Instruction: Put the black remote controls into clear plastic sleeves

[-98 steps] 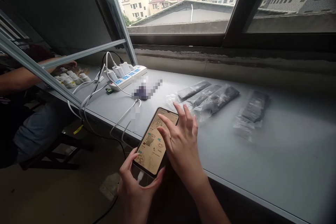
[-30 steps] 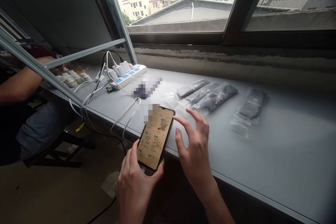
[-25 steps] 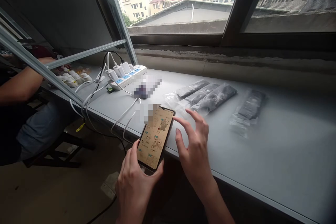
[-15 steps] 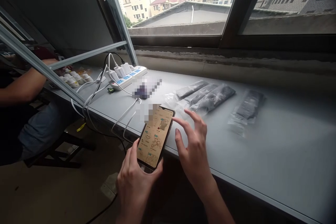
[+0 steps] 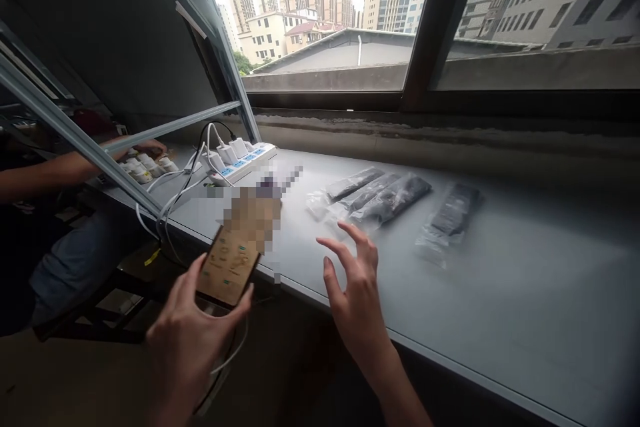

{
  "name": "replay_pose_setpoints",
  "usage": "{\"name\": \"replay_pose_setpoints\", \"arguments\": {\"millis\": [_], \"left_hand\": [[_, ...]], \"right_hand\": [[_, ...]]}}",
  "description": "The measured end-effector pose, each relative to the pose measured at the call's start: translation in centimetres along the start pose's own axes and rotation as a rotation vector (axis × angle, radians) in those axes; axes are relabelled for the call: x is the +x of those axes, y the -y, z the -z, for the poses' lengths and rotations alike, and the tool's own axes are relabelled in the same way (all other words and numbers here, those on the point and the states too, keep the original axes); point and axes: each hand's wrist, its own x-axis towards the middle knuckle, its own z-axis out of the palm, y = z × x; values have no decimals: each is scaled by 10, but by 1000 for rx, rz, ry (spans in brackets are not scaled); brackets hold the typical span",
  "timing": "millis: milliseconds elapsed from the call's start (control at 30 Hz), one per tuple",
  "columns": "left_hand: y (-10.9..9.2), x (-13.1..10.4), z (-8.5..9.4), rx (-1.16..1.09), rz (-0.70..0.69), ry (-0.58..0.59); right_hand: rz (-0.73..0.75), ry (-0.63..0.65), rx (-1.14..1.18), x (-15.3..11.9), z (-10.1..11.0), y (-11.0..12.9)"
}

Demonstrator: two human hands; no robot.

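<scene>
My left hand (image 5: 195, 333) grips a smartphone (image 5: 227, 263) by its lower edges, thumb on one side and fingers on the other. The lit screen has a tan page with small drawings; its upper part is blurred out by pixel blocks. A white cable hangs below the phone. My right hand (image 5: 355, 287) hovers over the front edge of the grey table (image 5: 500, 307), apart from the phone, with its fingers spread and nothing in them. Beyond it lie several clear plastic bags (image 5: 390, 200) with dark contents, and another such bag (image 5: 453, 213) lies to the right.
A white power strip (image 5: 245, 163) with plugged-in chargers and trailing cables stands at the back left. A metal frame (image 5: 175, 127) slants across the left side. Behind it, a co-worker's arm (image 5: 60, 173) reaches toward small white bottles (image 5: 145, 167). A window runs along the back.
My left hand has carried the phone to the left, away from my right hand. The right hand has shifted slightly left in view. The co-worker's arm has stretched further forward.
</scene>
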Motion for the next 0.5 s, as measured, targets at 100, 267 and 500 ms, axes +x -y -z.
{"name": "replay_pose_setpoints", "arguments": {"millis": [100,267,500], "left_hand": [[22,34,19,100,117,5],[61,82,34,255,124,-166],[84,127,17,372,113,-28]], "right_hand": [[-12,12,38,-1,0,-1],[-48,28,90,-2,-1,-3],[-47,16,124,-4,-1,-6]]}}
